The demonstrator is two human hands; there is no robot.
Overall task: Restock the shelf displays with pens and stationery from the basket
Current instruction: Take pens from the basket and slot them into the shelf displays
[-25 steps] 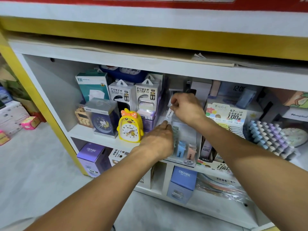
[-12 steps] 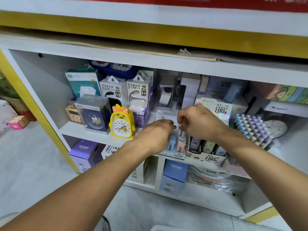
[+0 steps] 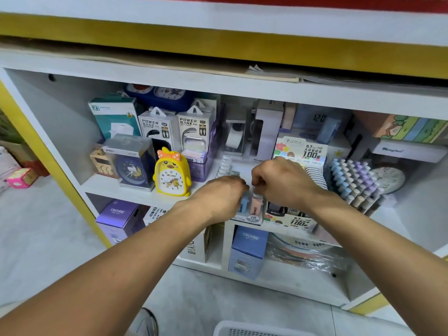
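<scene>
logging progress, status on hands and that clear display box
Left hand and right hand both curled at clear display box, contents of grip hidden. Blue and pink items already inside. Nothing in the way.

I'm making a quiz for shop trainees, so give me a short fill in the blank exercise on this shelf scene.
1. The duck-shaped alarm clock is coloured ____.
2. The two white hanging boxes behind it read POWER ____.
3. The clear display tray below the left hand and right hand is labelled ____.

Missing words: yellow; BANK; 2B
</scene>
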